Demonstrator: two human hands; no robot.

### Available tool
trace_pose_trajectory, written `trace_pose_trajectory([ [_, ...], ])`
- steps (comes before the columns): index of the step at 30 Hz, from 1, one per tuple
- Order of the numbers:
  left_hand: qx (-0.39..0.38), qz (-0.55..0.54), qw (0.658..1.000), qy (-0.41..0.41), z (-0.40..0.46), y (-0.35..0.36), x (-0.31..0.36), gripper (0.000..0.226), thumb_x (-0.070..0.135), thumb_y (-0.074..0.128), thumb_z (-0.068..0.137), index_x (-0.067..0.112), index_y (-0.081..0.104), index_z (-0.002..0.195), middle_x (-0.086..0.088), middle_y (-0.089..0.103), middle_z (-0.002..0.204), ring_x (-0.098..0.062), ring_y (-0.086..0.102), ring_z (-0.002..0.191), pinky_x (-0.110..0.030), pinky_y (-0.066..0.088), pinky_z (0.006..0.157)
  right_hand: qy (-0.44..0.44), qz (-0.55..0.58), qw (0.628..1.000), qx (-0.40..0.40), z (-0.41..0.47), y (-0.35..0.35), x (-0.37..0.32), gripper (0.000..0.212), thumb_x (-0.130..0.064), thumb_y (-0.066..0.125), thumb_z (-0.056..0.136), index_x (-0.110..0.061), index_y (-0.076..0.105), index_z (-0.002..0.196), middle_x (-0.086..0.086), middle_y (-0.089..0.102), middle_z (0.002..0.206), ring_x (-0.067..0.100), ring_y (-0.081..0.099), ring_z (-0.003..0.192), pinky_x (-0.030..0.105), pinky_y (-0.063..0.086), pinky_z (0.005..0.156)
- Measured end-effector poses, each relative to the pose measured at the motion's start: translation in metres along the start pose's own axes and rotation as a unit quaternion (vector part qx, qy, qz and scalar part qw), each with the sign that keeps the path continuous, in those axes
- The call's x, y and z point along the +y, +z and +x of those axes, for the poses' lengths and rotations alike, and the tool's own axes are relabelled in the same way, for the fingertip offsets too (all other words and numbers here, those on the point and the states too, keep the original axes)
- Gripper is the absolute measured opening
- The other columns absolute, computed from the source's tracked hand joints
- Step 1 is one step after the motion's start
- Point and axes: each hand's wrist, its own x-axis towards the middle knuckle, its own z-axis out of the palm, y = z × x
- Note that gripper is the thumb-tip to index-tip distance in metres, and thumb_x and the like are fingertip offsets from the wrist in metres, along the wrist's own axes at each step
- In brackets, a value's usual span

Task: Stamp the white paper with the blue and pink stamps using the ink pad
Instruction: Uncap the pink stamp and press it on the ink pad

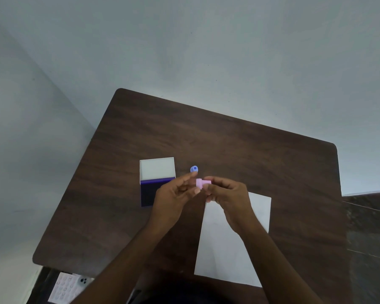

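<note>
— Down by the near left corner, below the table edge, what is lying there?

— That is looking like a phone (71,286) in a pale case with raised bumps, camera lenses showing at its top. It is lying lower than the dark wooden table (250,150), not on it.

— And on the table, closest to the person?

— White paper (224,249) is lying flat on the right near part, tilted a little, its near edge close to the table's edge. I am not making out any stamp marks on it; the sheet is looking plain from here.

— What are the hands doing?

— Both are being held up above the table, meeting over the paper's far left corner. Between them the pink stamp (202,183) is lying sideways. The right hand (230,196) is pinching its narrow end with fingers curled round it. The left hand (173,200) is touching the wider end with thumb and fingertips, fingers bent around it.

— The ink pad?

— Sitting to the left, partly behind the left hand. The ink pad (150,191) is standing open: dark blue pad nearer, its pale lid (157,168) lying back on the far side.

— And the other stamp?

— Just beyond the fingertips the blue stamp (194,169) is standing on the table, apart from the hands, right of the lid.
</note>
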Motion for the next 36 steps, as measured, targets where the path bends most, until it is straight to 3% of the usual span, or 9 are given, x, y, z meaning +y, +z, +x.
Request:
trace_pose_trajectory([
  [3,0.041,-0.003,0.999,0.010,-0.007,-0.001,0.005,0.039,0.044,0.071,0.075,0.022,0.069,0.108,0.009,0.069,0.102,-0.009,0.065,0.092,-0.017,0.051,0.084,0.005,0.015,0.999,-0.032,-0.006,-0.001,0.000,0.020,-0.022,0.075,0.080,-0.013,0.075,0.097,0.009,0.076,0.088,0.036,0.070,0.080,0.041,0.058,0.074],
  [6,0.050,-0.025,0.998,0.017,-0.011,-0.005,0.005,0.036,0.041,0.075,0.071,0.023,0.072,0.102,0.011,0.071,0.094,-0.008,0.066,0.089,-0.015,0.052,0.078,0.010,0.023,0.998,-0.060,-0.010,0.000,-0.002,0.028,-0.032,0.076,0.075,-0.014,0.075,0.098,0.008,0.076,0.089,0.034,0.070,0.080,0.038,0.058,0.074],
  [11,0.054,-0.003,0.998,0.035,-0.014,-0.006,0.007,0.030,0.031,0.078,0.073,0.021,0.073,0.101,0.014,0.069,0.090,-0.002,0.064,0.083,-0.004,0.048,0.072,-0.013,-0.024,0.998,-0.050,-0.014,0.003,0.002,0.022,-0.031,0.071,0.081,-0.018,0.076,0.098,0.003,0.077,0.085,0.021,0.070,0.076,0.021,0.056,0.067],
  [14,0.049,-0.004,0.998,0.034,-0.014,-0.005,0.009,0.029,0.027,0.078,0.074,0.020,0.073,0.101,0.014,0.068,0.089,-0.002,0.064,0.081,-0.001,0.046,0.071,-0.016,-0.049,0.998,-0.035,-0.016,0.003,0.005,0.026,-0.030,0.069,0.083,-0.013,0.075,0.101,0.005,0.076,0.088,0.016,0.068,0.076,0.017,0.051,0.066],
  [18,0.050,-0.028,0.998,0.041,-0.016,-0.004,0.010,0.024,0.024,0.079,0.071,0.035,0.069,0.090,0.026,0.065,0.081,0.008,0.064,0.078,-0.001,0.045,0.068,-0.024,-0.057,0.997,-0.038,-0.015,0.001,0.008,0.026,-0.026,0.067,0.086,-0.009,0.073,0.104,0.011,0.075,0.089,0.017,0.065,0.073,0.020,0.049,0.065],
  [23,0.035,-0.027,0.998,0.045,-0.013,-0.007,0.006,0.033,0.026,0.079,0.074,0.018,0.073,0.105,0.008,0.072,0.096,-0.006,0.066,0.089,-0.012,0.052,0.078,-0.034,-0.031,0.998,-0.036,-0.015,-0.001,0.006,0.013,-0.023,0.066,0.086,-0.021,0.074,0.095,-0.001,0.076,0.080,0.015,0.068,0.070,0.015,0.053,0.062],
  [28,0.020,-0.072,0.996,0.055,-0.015,-0.011,0.008,0.027,0.019,0.078,0.075,0.032,0.069,0.097,0.025,0.072,0.087,0.003,0.067,0.087,-0.007,0.050,0.072,-0.022,-0.022,0.999,-0.017,-0.013,0.002,0.006,0.013,-0.027,0.067,0.084,-0.023,0.075,0.094,-0.002,0.076,0.083,0.018,0.070,0.077,0.018,0.055,0.067],
  [36,0.040,-0.141,0.989,0.009,-0.024,-0.032,-0.015,0.030,0.016,0.081,0.072,0.026,0.069,0.097,0.015,0.074,0.094,-0.005,0.070,0.090,-0.011,0.052,0.070,0.030,0.039,0.997,-0.057,-0.013,0.016,0.006,0.012,-0.017,0.064,0.087,-0.021,0.075,0.091,0.005,0.075,0.077,0.021,0.067,0.067,0.026,0.056,0.063],
])
